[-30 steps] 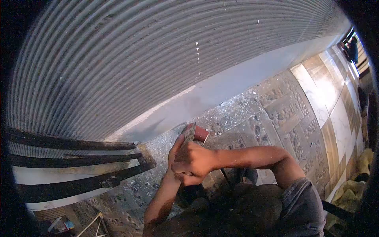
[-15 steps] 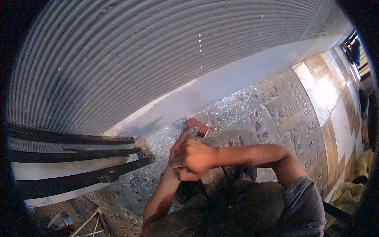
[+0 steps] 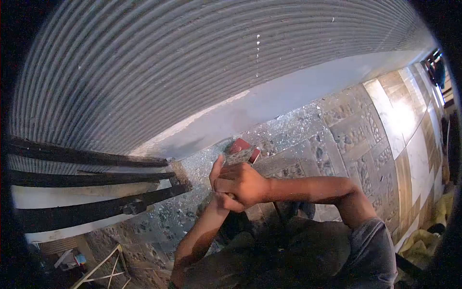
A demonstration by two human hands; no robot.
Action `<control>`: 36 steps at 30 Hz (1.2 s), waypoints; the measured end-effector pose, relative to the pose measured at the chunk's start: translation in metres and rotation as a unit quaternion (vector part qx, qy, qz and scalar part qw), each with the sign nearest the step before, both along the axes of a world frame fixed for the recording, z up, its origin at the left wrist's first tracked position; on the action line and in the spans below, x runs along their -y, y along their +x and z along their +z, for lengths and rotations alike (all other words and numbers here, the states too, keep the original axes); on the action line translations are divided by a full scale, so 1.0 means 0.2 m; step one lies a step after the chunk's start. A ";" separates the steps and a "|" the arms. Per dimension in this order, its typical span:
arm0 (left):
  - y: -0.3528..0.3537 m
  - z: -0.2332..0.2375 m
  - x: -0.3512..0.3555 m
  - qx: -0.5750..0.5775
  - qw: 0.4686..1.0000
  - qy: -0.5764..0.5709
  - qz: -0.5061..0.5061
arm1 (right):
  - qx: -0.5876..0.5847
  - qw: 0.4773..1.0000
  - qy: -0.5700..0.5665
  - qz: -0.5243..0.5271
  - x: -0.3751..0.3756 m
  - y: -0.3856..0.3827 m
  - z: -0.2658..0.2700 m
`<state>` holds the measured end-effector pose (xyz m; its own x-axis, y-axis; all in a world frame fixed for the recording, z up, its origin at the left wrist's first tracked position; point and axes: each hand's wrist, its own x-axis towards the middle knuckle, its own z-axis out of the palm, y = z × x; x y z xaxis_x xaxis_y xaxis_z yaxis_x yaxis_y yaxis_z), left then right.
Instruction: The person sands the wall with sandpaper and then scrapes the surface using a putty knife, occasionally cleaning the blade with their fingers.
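Observation:
My right hand is closed and overlaps my left hand in front of my body. Out past the knuckles sticks the flat grey blade of a scraper, its dusty face tilted upward. Both hands are wrapped together at its handle, which is mostly hidden by the fingers. One finger stands straight up at the left side of the grip. Just beyond the blade, a dark red block-like object lies on the floor by the wall base, partly covered by the blade in this view.
A ribbed grey wall rises ahead above a smooth pale band. White flakes litter the patterned tile floor. Dark beams jut in from the left. A light-coloured frame stands at lower left; yellowish cloth lies at right.
The scraper blade has turned from a narrow, upright angle to show its broad face, leaning right. My hands stay clasped. The view has shifted slightly, so the wall and floor sit further right.

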<state>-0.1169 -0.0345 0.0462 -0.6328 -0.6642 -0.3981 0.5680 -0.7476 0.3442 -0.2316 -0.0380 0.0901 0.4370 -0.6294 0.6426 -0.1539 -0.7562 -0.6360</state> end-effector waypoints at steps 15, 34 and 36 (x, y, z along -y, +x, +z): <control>-0.12 -0.15 -0.04 -0.095 0.993 0.019 0.071 | -0.139 0.979 0.143 0.041 -0.02 -0.02 -0.01; -0.13 -0.13 -0.06 0.211 0.972 -0.073 0.078 | -0.021 0.997 -0.073 0.012 0.44 -0.19 0.11; -0.07 -0.16 -0.05 0.018 0.986 0.116 0.116 | -0.043 0.992 -0.103 0.050 0.41 -0.18 0.05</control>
<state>-0.1315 -0.0235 0.0137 -0.4567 -0.6780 -0.5760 0.7239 -0.6596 0.2024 -0.2683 -0.1208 0.0993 0.5500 -0.4389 0.7105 -0.1189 -0.8832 -0.4536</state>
